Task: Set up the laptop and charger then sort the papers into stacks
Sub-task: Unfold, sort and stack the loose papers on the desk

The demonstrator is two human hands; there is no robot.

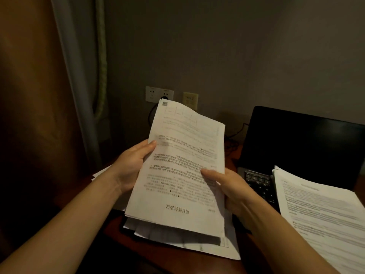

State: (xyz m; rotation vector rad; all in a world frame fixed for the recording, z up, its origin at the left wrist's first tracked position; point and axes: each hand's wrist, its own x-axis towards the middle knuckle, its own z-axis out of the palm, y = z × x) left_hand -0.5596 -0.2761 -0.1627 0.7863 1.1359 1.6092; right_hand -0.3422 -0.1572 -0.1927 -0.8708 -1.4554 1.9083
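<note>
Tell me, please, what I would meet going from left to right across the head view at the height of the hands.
brown curtain → left hand → held papers → right hand → laptop keyboard → stack of papers lying at the right edge.

A red-brown wooden desk (234, 157) carries an open laptop (302, 147) with a dark screen. A stack (324, 218) of printed pages lies at the laptop's right and overlaps its keyboard. Left of the laptop, loose sheets (158, 232) lie fanned near the desk's front edge. Farther left, part of a small pile (100, 172) shows. A thin cable (231, 147) trails behind the laptop's left corner.
</note>
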